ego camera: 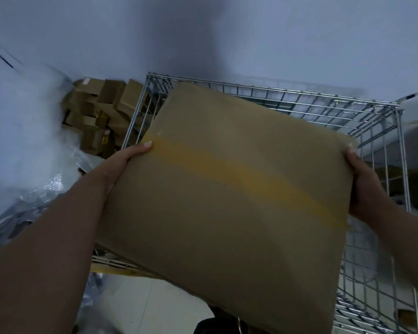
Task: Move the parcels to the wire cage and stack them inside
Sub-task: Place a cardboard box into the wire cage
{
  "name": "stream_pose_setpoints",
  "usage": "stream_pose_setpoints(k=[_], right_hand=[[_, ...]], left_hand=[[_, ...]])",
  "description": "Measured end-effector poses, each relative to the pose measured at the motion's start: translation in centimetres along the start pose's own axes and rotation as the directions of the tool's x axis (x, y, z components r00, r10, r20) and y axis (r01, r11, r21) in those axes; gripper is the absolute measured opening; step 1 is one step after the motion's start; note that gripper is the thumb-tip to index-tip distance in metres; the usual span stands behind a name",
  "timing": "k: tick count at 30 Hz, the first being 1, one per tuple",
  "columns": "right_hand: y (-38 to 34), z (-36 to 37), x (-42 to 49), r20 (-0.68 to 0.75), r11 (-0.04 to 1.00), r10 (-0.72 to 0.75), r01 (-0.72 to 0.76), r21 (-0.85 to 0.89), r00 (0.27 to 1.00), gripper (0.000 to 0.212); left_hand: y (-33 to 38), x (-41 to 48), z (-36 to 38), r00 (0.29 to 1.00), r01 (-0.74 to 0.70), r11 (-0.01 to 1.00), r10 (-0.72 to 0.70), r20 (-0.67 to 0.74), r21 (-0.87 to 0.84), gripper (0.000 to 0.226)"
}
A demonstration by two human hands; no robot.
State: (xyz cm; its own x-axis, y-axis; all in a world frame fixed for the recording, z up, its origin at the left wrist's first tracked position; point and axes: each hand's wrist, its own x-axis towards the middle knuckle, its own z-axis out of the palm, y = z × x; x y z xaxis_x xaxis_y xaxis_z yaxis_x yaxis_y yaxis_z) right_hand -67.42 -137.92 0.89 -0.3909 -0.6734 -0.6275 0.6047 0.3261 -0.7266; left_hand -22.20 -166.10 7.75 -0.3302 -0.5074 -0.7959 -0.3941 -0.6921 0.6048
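A large brown cardboard parcel (227,189) with a yellow tape strip across its top fills the middle of the view. It hangs over the open top of the wire cage (323,104), tilted. My left hand (121,162) grips its left edge with the thumb on top. My right hand (369,184) grips its right edge, thumb at the upper corner. The parcel hides most of the cage's inside.
A heap of small brown cartons (95,112) lies on the floor left of the cage. Clear plastic wrap and bags (22,145) pile up at the far left. Pale walls stand behind. A white object (415,121) sits right of the cage.
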Motion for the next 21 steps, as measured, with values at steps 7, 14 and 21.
stream_pose_setpoints(k=[7, 14, 21], right_hand=[[0.2, 2.3, 1.4, 0.054, 1.000, 0.014, -0.014, 0.003, 0.998, 0.049], [-0.3, 2.5, 2.1, 0.071, 1.000, 0.002, -0.003, 0.005, 0.998, 0.046], [-0.7, 2.3, 2.4, 0.097, 1.000, -0.010, 0.012, -0.015, 0.995, 0.042]], left_hand=[[-2.0, 2.3, -0.1, 0.998, -0.055, 0.996, 0.052, -0.031, -0.074, 0.055], [-3.9, 3.3, 0.3, 0.999, -0.031, 0.994, 0.027, -0.041, -0.107, 0.053], [-3.9, 3.1, 1.1, 0.997, -0.023, 0.997, 0.017, -0.081, -0.075, 0.048]])
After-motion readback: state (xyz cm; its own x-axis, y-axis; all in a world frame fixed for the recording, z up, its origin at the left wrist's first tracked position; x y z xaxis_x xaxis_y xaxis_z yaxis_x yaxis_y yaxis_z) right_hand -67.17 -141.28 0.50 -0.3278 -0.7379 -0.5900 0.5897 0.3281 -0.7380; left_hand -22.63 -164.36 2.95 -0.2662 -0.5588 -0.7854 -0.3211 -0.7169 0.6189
